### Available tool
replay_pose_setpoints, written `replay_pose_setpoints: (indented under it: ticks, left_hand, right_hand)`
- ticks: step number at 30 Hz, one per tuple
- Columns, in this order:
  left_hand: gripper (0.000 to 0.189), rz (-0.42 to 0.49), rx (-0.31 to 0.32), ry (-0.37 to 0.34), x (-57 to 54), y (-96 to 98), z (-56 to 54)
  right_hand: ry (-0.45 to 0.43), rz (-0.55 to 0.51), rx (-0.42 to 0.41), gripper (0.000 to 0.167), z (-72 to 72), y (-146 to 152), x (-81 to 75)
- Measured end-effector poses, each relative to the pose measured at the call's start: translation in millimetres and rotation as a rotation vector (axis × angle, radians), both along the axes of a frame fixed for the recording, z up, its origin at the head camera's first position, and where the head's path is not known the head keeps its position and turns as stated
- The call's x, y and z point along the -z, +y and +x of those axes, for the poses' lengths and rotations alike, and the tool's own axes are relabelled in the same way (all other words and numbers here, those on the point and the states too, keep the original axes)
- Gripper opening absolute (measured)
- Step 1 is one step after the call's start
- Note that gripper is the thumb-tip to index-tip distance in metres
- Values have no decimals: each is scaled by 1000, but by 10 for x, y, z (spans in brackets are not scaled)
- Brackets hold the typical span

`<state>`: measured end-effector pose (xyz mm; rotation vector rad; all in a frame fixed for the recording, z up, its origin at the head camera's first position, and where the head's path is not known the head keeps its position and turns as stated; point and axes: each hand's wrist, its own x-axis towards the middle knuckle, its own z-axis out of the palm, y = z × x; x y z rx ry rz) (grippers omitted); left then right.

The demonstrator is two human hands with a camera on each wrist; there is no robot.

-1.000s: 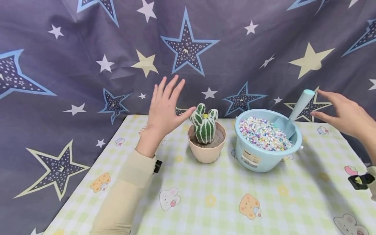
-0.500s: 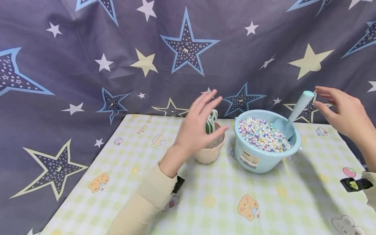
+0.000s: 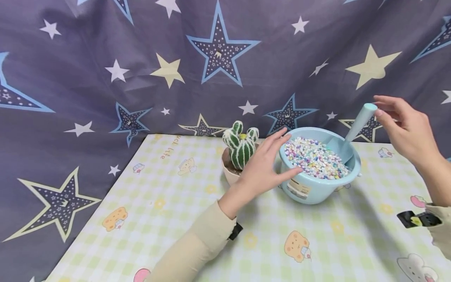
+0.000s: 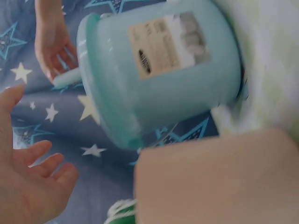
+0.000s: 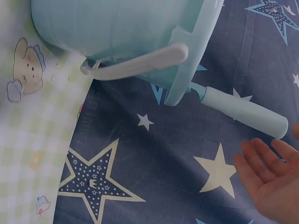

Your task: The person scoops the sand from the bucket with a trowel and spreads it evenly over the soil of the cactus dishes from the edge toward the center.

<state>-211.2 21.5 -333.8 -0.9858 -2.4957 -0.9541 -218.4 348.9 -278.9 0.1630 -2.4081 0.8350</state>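
A dark purple backdrop [image 3: 148,35] printed with blue, white and cream stars hangs behind everything. In front of it is the desk [image 3: 169,192], covered in a pale green-and-white check with cartoon bears, rabbits and cakes. The light blue bucket [image 3: 324,192] stands upright on the desk's far part, right of the middle; its white carrying handle [image 5: 140,65] is folded down along the side, as the right wrist view shows. Left of it, well within the desk's edge, a pinkish pot [image 3: 228,170] holds a green cactus [image 3: 242,150] striped with white (partly hidden by a hand). The left hand [image 3: 262,166] is held in the air by the bucket's left side, fingers wide, holding nothing. The right hand [image 3: 410,127] is just beside the top of the scoop [image 3: 361,121], fingers loosely bent and not wrapped round its handle. The scoop leans against the rim on the right, its blade inside the bucket. A paper label [image 3: 298,188] is stuck to the bucket's front. Smallest are the beads [image 3: 313,156], white, purple, yellow and teal, heaped inside around the blade.
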Motion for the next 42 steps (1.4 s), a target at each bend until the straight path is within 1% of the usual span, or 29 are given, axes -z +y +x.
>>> replay_pose_setpoints:
  ticks: [2, 5, 10, 18, 23, 27, 31, 33, 38, 42]
  left_hand:
    - [85, 3, -2, -56, 50, 64, -21]
    - [87, 15, -15, -110, 123, 143, -59]
    - [90, 48, -37, -150, 234, 231, -106]
    - [98, 168, -48, -237, 369, 296, -145]
    - [102, 186, -54, -294, 404, 333, -139]
    - [103, 200, -62, -349, 423, 353, -125]
    - [104, 228, -71, -391, 458, 368, -120]
    - [105, 242, -74, -401, 477, 373, -118]
    - [109, 319, -66, -436, 529, 392, -117]
    - [111, 377, -53, -445, 571, 403, -130]
  right_hand:
    - [7, -24, -17, 42, 5, -7, 7]
    - [13, -49, -42, 42, 15, -18, 7]
    - [15, -64, -62, 41, 43, -35, -4]
    - [-29, -98, -50, 47, 37, -53, 24]
    - [-74, -152, -73, 51, 36, -75, 34]
    - [-81, -198, -93, 53, 17, -96, 54]
    - [-60, -226, -109, 51, -10, -109, 90]
    - [-46, -241, -129, 49, -15, -114, 106]
    - [-18, -315, -192, 44, -26, -115, 118]
    - [3, -353, -202, 40, -39, -121, 102]
